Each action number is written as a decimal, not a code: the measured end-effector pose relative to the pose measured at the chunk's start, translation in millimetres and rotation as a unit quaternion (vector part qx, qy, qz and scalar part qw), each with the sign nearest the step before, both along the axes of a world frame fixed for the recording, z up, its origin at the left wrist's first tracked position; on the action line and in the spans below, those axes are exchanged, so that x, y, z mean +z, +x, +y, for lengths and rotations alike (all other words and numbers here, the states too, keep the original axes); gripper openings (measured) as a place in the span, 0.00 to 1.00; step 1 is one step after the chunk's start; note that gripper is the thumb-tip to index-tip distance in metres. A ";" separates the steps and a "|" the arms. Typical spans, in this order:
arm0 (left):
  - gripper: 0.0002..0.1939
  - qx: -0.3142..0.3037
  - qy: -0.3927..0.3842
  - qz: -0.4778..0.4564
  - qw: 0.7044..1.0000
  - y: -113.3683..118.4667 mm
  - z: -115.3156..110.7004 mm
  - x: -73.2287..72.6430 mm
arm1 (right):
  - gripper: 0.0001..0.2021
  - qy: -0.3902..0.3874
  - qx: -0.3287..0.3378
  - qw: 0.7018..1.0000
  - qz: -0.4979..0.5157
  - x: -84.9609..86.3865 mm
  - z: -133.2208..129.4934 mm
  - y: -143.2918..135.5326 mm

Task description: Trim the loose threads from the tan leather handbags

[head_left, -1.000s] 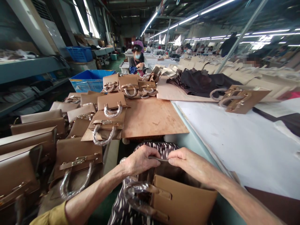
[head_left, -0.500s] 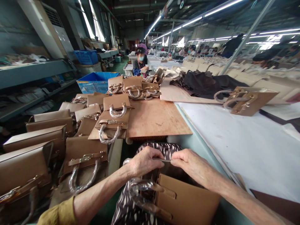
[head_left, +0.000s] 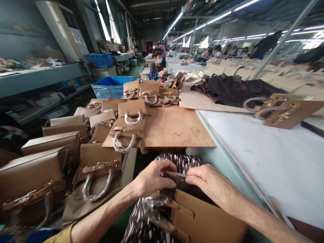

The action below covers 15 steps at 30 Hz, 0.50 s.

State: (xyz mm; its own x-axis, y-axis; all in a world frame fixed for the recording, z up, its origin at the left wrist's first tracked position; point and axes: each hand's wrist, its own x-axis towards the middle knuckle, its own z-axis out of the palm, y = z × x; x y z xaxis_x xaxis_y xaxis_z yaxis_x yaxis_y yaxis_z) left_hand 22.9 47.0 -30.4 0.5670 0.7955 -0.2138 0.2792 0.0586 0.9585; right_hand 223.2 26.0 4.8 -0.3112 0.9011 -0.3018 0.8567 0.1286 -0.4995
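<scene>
A tan handbag lies tilted across my lap, its top turned toward my left. Clear plastic film wraps its looped handles. My left hand curls loosely around the thin upper edge at the far side of the bag, thumb and index finger somewhat apart. On the same edge, a little to the right, my right hand pinches with thumb and forefinger. A narrow strip of the edge shows between both hands. The dark inside of the bag is mostly hidden by my hands and the tan panel.
Several tan handbags crowd the left side; more rest on a wooden board ahead. On the white-covered table at right lies another handbag, with dark leather pieces behind it. A blue bin and a seated person are farther off.
My left thumb has dropped away from the index finger, widening the gap around the edge. My right hand keeps its pinch. The whole view has shifted slightly to the left.
</scene>
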 end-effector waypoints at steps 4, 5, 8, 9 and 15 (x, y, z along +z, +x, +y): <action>0.11 0.049 0.016 0.045 0.998 0.9 -4.5 -2.7 | 0.16 0.003 0.004 1.000 -0.003 -2.7 0.5 -1.8; 0.11 0.054 0.022 0.052 0.997 2.1 -4.7 -2.3 | 0.17 0.005 0.002 1.000 -0.004 -3.1 0.7 -2.2; 0.09 0.056 0.026 0.054 0.997 6.0 -3.1 1.0 | 0.17 0.009 0.004 1.000 -0.010 -2.5 0.6 -2.5; 0.09 0.055 0.020 0.050 0.997 7.2 -2.0 2.1 | 0.17 0.013 0.010 1.000 -0.008 -1.9 0.3 -2.5; 0.06 0.046 -0.093 0.007 0.995 10.9 2.9 2.9 | 0.18 0.026 0.012 1.000 -0.010 -1.6 -3.1 -3.1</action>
State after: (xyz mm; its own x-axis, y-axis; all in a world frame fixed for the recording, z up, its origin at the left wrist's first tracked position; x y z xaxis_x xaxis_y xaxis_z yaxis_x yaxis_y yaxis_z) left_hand 33.8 49.9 -27.5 0.4901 0.7897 -0.3689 0.2779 0.2596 0.9249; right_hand 220.1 22.9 3.2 -0.3276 0.9082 -0.2605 0.8625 0.1749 -0.4749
